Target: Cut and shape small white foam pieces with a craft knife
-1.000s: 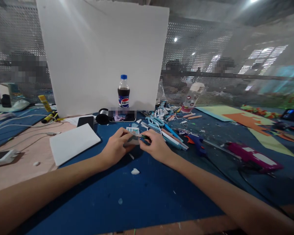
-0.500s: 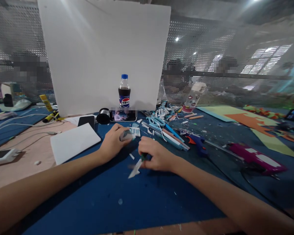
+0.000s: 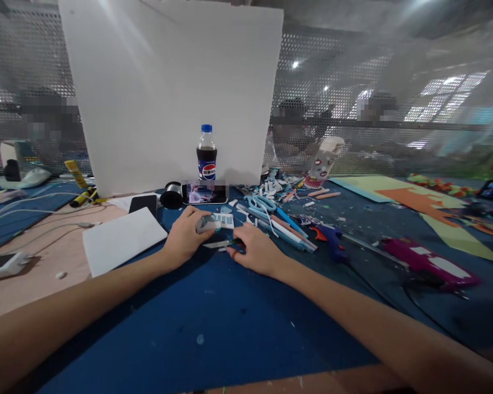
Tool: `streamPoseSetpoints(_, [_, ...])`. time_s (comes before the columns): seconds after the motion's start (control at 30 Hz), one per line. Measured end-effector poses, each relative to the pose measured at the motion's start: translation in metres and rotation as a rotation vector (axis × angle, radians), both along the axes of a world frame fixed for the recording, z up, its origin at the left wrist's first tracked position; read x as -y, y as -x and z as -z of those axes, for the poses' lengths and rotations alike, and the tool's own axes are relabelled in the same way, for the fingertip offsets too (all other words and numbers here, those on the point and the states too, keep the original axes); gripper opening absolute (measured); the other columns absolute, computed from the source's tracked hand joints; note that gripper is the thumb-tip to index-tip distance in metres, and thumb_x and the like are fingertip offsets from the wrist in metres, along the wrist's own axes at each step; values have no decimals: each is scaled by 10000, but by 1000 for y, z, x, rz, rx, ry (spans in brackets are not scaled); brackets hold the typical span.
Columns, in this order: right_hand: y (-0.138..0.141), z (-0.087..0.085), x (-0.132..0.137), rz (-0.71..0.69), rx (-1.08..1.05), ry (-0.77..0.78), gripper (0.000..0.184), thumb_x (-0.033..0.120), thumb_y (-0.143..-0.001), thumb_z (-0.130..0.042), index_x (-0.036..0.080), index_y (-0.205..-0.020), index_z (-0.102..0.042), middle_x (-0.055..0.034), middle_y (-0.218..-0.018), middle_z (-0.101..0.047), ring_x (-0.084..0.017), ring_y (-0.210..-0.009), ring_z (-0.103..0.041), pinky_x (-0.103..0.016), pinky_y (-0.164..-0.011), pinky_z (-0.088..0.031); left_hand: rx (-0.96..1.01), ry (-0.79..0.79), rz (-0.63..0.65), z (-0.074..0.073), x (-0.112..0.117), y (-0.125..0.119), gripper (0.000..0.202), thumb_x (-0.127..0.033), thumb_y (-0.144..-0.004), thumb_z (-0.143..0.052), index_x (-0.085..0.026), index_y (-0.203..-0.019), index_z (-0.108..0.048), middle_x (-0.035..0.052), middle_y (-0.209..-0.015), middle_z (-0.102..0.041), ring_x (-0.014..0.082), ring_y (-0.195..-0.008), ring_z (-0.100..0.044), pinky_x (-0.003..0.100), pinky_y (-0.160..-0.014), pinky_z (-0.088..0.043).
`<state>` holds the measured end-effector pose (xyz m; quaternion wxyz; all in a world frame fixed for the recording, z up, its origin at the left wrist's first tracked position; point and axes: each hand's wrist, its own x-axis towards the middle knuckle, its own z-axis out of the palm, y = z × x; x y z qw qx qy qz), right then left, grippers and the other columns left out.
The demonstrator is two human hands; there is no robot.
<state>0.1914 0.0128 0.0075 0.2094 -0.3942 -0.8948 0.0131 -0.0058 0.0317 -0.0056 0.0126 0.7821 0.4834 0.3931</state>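
My left hand is closed on a small white-and-pale-blue foam board piece, low over the blue mat. Beside its right end lies a white piece with a grid of blue squares; I cannot tell whether the two are joined. A craft knife with a dark green handle is gripped in my right hand. Its pale blade points left, just below the held piece. My right fingers cover most of the handle.
A white board lies left of my hands. Behind them stand a phone and a cola bottle. Blue scissors, pens and scraps lie right of centre, then a blue glue gun and a magenta tool with cords.
My right hand has moved slightly up with the knife, whose blade swings from pointing down-left to nearly level, close to the left hand. The left hand shifts slightly left, still holding its piece.
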Motion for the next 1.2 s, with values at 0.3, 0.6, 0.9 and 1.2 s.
streamPoseSetpoints(0.3, [-6,-5,-2,224,-293,12,143,295,-819,-439,176,-738,-439,-38,-685,-451,-153,-628,-416,-261,-549,-309,95,-32,104,3,0,0,300,-211,-726,-633,-202,-1024,-595,23,-884,-518,128,-682,-542,261,-587,-486])
streamPoseSetpoints(0.6, [-7,-21,2,93,-412,320,268,348,-830,-457,142,-873,-622,21,-536,-401,-97,-476,-341,-238,-466,-245,119,-101,218,2,2,-3,548,-228,-692,-678,-187,-1193,-461,62,-971,-621,187,-835,-603,346,-726,-521])
streamPoseSetpoints(0.9, [-4,-23,7,25,-481,534,270,371,-796,-508,134,-716,-611,58,-465,-300,-69,-425,-246,-233,-423,-194,52,-78,267,2,7,-4,540,-204,-667,-717,-202,-1143,-462,66,-1023,-638,219,-951,-616,354,-789,-523])
streamPoseSetpoints(1.2, [-3,-23,7,13,-487,526,228,336,-792,-518,142,-695,-588,67,-452,-288,-58,-408,-237,-227,-415,-191,-9,-126,262,3,7,-5,508,-190,-655,-732,-198,-1095,-479,66,-1039,-637,221,-975,-610,355,-807,-523])
